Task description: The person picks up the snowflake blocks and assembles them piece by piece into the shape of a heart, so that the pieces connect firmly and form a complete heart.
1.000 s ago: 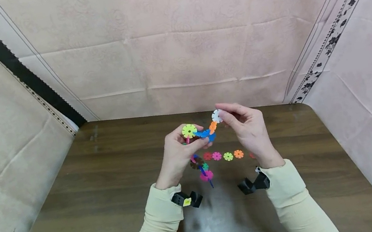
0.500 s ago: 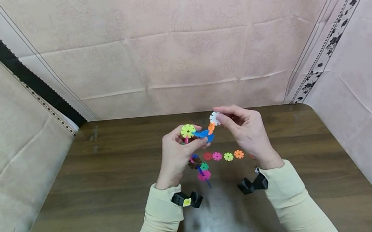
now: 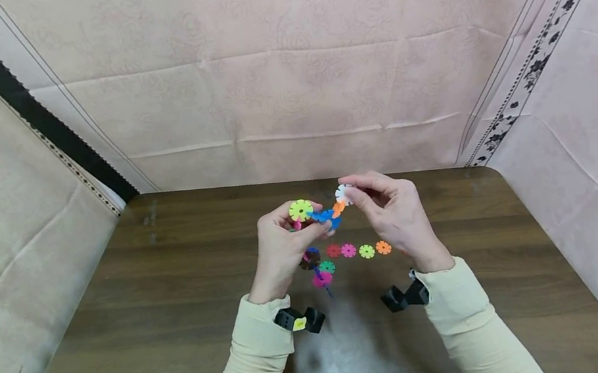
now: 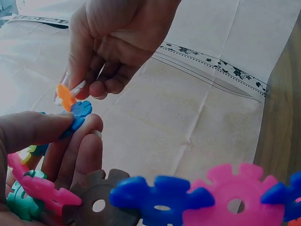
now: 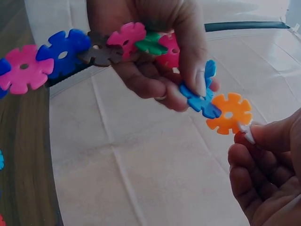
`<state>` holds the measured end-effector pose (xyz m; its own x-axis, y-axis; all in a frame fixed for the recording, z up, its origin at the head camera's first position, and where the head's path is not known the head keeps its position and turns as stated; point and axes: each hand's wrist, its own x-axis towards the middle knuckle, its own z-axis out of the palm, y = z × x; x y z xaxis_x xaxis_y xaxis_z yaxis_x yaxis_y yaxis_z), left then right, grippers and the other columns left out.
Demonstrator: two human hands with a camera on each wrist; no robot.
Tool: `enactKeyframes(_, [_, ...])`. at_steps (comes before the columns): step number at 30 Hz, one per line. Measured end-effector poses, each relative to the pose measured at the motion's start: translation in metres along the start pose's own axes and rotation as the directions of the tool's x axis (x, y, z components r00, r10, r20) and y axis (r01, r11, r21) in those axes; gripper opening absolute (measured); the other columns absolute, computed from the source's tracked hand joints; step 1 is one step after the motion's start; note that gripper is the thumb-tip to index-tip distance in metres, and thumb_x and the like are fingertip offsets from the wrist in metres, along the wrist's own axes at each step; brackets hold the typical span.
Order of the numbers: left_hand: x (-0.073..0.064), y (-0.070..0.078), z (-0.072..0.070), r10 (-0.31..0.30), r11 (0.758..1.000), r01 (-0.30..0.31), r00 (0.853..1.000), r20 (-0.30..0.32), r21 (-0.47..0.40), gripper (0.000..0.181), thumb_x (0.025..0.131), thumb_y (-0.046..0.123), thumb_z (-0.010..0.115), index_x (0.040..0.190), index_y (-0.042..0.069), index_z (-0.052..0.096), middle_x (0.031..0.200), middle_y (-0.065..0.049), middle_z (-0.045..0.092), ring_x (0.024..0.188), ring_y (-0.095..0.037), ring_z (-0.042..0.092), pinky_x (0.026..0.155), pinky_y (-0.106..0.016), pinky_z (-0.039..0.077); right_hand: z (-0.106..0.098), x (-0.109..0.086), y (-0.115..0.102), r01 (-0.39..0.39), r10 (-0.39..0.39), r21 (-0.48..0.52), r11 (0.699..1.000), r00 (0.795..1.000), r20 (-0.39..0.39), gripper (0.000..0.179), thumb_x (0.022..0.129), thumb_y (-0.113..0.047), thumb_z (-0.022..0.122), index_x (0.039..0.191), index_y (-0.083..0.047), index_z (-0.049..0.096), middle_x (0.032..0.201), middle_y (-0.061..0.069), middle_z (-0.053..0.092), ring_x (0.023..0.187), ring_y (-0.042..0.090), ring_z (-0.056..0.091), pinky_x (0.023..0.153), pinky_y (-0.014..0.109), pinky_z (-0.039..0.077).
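White disc was pinched by the right hand, thumb against bent fingers, orange disc set against it, blue disc was clamped by the left hand, fingers curled, linked chain was suspended above wooden table.

One left hand, one right hand are working! Two black wrist cameras are showing. Four notched plastic discs are lying in full view: one red disc, one pink disc, one yellow-green disc, one orange disc. One white plastic disc is showing; one multicoloured plastic chain is overlapping beyond counting its pieces.
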<state>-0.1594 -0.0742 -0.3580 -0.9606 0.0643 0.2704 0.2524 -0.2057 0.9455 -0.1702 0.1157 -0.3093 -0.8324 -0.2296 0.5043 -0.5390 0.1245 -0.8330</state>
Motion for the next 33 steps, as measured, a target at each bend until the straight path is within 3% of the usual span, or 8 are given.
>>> enactKeyframes(5, [0.0,0.002,-0.001,0.003,1.0,-0.002,1.0,0.013,-0.005,0.025,0.081,0.005,0.078,0.103,-0.002,0.068,0.09,-0.016,0.072,0.079,-0.033,0.071,0.08,-0.043,0.057,-0.002,0.0,0.019,-0.026,0.026,0.023,0.999,1.0,-0.015,0.023,0.092,-0.005,0.066,0.114,-0.003,0.071,0.096,0.014,0.068,0.08,0.016,0.062,0.069,0.021,0.052])
enactKeyframes(12, [-0.001,0.0,-0.003,-0.065,0.998,0.065,0.997,0.036,-0.013,0.03,0.083,0.009,0.077,0.108,-0.003,0.065,0.09,-0.015,0.071,0.083,-0.041,0.069,0.081,-0.046,0.056,-0.001,-0.002,0.038,-0.07,0.069,0.115,0.991,0.997,0.017,0.029,0.098,-0.015,0.06,0.124,-0.005,0.066,0.111,0.01,0.066,0.087,0.024,0.065,0.081,0.03,0.056])
enactKeyframes(17, [0.0,-0.004,-0.005,-0.097,0.994,0.098,0.995,0.035,-0.05,0.033,0.084,0.009,0.076,0.111,-0.004,0.063,0.091,-0.017,0.071,0.081,-0.037,0.07,0.082,-0.047,0.056,-0.007,-0.004,0.049,-0.068,0.072,0.145,0.987,0.997,-0.02,0.03,0.099,-0.014,0.057,0.124,0.002,0.063,0.095,0.014,0.066,0.08,0.022,0.065,0.076,0.03,0.057])
enactKeyframes(20, [0.001,-0.007,-0.006,-0.11,0.99,0.112,0.994,0.025,-0.084,0.034,0.085,0.008,0.075,0.112,-0.006,0.061,0.092,-0.018,0.071,0.079,-0.03,0.071,0.082,-0.044,0.056,-0.017,-0.006,0.062,-0.097,0.108,0.116,0.988,0.99,-0.091,0.029,0.098,-0.013,0.059,0.119,0.007,0.063,0.084,0.014,0.067,0.074,0.02,0.066,0.072,0.029,0.056])
enactKeyframes(23, [0.001,-0.007,-0.008,-0.117,0.988,0.117,0.993,0.006,-0.101,0.036,0.084,0.008,0.076,0.113,-0.007,0.06,0.092,-0.018,0.071,0.078,-0.03,0.071,0.082,-0.042,0.056,-0.032,-0.008,0.08,-0.217,0.217,0.008,0.976,0.97,-0.11,0.028,0.097,-0.016,0.06,0.116,0.004,0.065,0.087,0.016,0.067,0.077,0.02,0.066,0.069,0.025,0.055])
enactKeyframes(25, [0.002,-0.007,-0.008,-0.116,0.988,0.114,0.993,-0.007,-0.099,0.035,0.084,0.009,0.076,0.112,-0.006,0.061,0.091,-0.018,0.071,0.077,-0.03,0.071,0.082,-0.042,0.056,-0.043,-0.012,0.096,-0.313,0.306,-0.143,0.939,0.949,-0.07,0.029,0.097,-0.02,0.061,0.117,0.001,0.065,0.092,0.015,0.066,0.08,0.021,0.063,0.07,0.025,0.053])
enactKeyframes(29, [0.001,-0.007,-0.007,-0.118,0.987,0.116,0.993,-0.011,-0.111,0.032,0.084,0.008,0.076,0.109,-0.005,0.061,0.089,-0.017,0.071,0.074,-0.026,0.071,0.081,-0.042,0.057,-0.062,-0.026,0.131,-0.415,0.478,-0.461,0.784,0.878,0.023,0.034,0.096,-0.024,0.063,0.123,-0.002,0.062,0.102,0.014,0.063,0.086,0.024,0.058,0.074,0.034,0.048])
enactKeyframes(33, [0.001,-0.007,-0.006,-0.111,0.987,0.111,0.994,-0.001,-0.116,0.029,0.084,0.007,0.076,0.107,-0.003,0.062,0.088,-0.018,0.071,0.073,-0.025,0.071,0.079,-0.043,0.057,-0.078,-0.04,0.16,-0.486,0.598,-0.569,0.663,0.802,0.013,0.037,0.092,-0.016,0.067,0.123,0.003,0.059,0.106,0.017,0.06,0.089,0.028,0.057,0.077,0.039,0.049])
